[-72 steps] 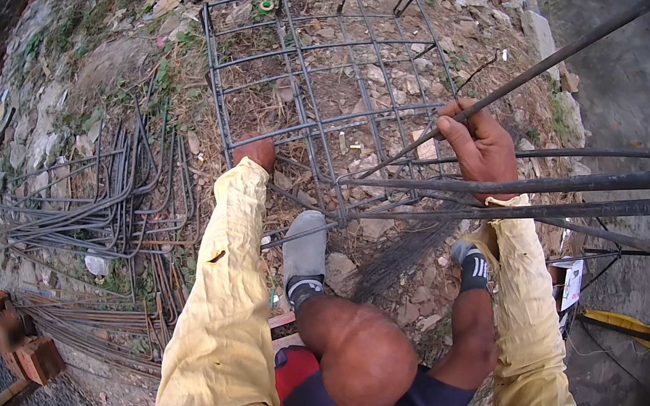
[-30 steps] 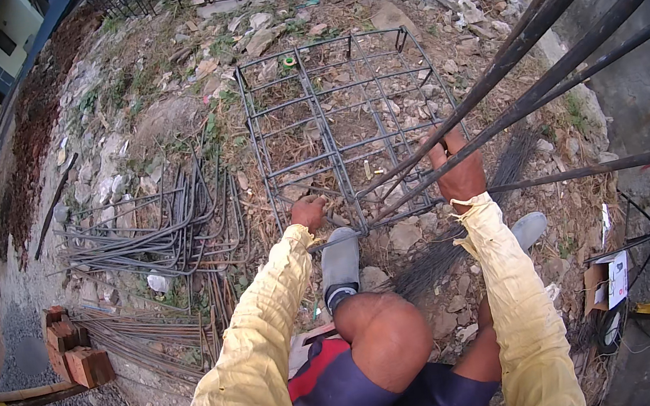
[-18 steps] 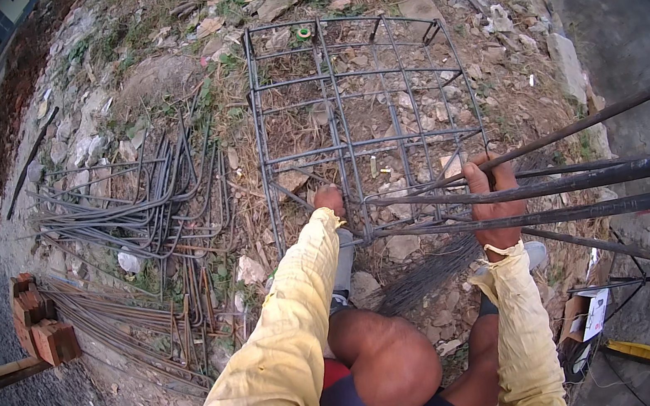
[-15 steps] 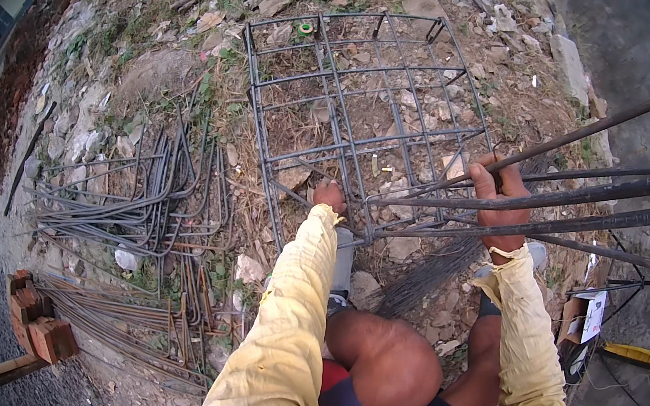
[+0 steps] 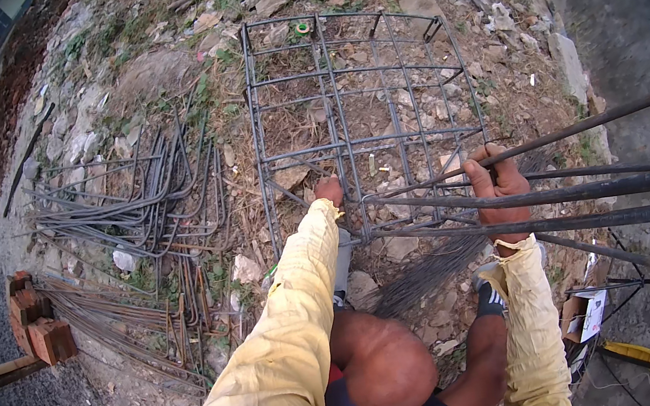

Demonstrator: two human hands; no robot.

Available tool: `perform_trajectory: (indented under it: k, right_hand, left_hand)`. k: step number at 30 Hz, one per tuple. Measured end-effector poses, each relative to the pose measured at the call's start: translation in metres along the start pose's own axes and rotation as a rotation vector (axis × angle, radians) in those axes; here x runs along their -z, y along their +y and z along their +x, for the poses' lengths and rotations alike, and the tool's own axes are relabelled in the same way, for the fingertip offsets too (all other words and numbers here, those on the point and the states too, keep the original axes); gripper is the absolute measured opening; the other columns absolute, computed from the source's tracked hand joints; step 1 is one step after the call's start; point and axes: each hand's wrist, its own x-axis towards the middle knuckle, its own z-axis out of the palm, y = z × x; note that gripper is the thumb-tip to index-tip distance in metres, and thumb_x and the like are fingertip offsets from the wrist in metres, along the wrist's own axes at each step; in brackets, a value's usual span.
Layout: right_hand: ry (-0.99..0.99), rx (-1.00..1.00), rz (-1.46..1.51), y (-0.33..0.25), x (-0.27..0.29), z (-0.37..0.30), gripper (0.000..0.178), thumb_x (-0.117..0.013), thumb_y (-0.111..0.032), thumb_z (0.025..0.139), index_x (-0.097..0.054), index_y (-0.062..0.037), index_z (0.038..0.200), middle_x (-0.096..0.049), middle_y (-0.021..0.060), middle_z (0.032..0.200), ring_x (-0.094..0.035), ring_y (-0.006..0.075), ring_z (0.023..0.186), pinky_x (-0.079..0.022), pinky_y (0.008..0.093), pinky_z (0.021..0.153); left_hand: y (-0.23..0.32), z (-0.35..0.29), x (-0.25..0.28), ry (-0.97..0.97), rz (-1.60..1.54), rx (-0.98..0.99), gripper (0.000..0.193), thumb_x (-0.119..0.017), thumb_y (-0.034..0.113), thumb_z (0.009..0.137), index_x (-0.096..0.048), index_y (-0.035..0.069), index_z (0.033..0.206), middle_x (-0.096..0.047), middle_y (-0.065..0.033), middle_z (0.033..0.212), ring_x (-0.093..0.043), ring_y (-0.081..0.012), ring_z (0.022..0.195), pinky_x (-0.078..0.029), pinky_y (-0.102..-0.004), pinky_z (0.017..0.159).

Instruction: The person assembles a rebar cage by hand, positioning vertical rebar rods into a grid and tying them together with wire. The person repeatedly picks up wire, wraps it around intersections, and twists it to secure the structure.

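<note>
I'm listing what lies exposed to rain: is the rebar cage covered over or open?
Open: the rebar cage is a bare grid, and stones on the ground show between its bars.

Left hand [image 5: 328,191] with fingertips hidden, dark rods [image 5: 617,185] cut off at right, grey shoe [image 5: 343,253] partly behind yellow sleeve [image 5: 276,328]

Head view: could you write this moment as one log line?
Left hand: at grey gridded steel cage, hold unclear | right hand: holding long dark steel bar | nearby: bent grey steel rods
</note>
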Motion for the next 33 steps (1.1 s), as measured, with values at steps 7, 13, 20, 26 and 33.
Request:
perform_trajectory:
  k: [7,13,20,26,33]
  right_hand:
    - [-0.03,0.04,-0.091,0.005,0.008,-0.003,0.015,-0.066,-0.016,0.092,-0.06,-0.0042,0.099,-0.057,0.0021,0.071,-0.05,0.0092,0.062,-0.044,0.0276,0.058]
    - [-0.115,-0.088,-0.169,0.008,0.031,-0.001,0.018,-0.063,-0.022,0.094,-0.06,-0.0044,0.098,-0.06,0.0072,0.072,-0.056,0.0176,0.063,-0.045,0.0343,0.059]
    - [-0.179,0.033,-0.231,0.011,0.024,0.006,0.025,-0.059,-0.028,0.093,-0.059,-0.0061,0.106,-0.067,0.0174,0.09,-0.065,0.0407,0.083,-0.05,0.0491,0.072]
    - [-0.228,-0.021,-0.314,-0.011,0.032,0.002,0.026,-0.056,-0.031,0.094,-0.054,-0.011,0.111,-0.067,0.0176,0.094,-0.065,0.0385,0.089,-0.049,0.0509,0.077]
    - [-0.254,0.077,-0.276,-0.007,0.04,0.0,0.03,-0.056,-0.032,0.094,-0.052,-0.0077,0.11,-0.067,0.0173,0.096,-0.064,0.0396,0.092,-0.049,0.0509,0.079]
  left_hand:
    - [0.058,-0.009,0.0,-0.267,0.285,0.163,0.038,-0.052,0.026,0.093,-0.062,-0.004,0.114,-0.064,-0.0267,0.114,-0.06,-0.0419,0.108,-0.046,-0.0484,0.096]
    - [0.142,-0.072,0.035,-0.215,-0.057,0.207,0.043,-0.061,0.033,0.088,-0.064,-0.003,0.111,-0.068,-0.0242,0.101,-0.068,-0.0357,0.089,-0.051,-0.0405,0.082]
    - [0.176,-0.093,0.13,-0.397,-0.418,-0.086,0.043,-0.056,0.035,0.096,-0.058,-0.001,0.12,-0.063,-0.0105,0.088,-0.061,-0.0176,0.072,-0.048,-0.0292,0.056]
    - [0.249,-0.087,0.176,-0.463,0.403,-0.259,0.052,-0.052,0.041,0.093,-0.061,-0.003,0.118,-0.067,-0.0246,0.1,-0.064,-0.0388,0.097,-0.049,-0.0429,0.089]
    - [0.279,-0.057,0.132,-0.896,0.348,-0.583,0.052,-0.068,0.03,0.084,-0.058,0.0,0.125,-0.068,-0.0212,0.103,-0.066,-0.0325,0.095,-0.051,-0.0441,0.083]
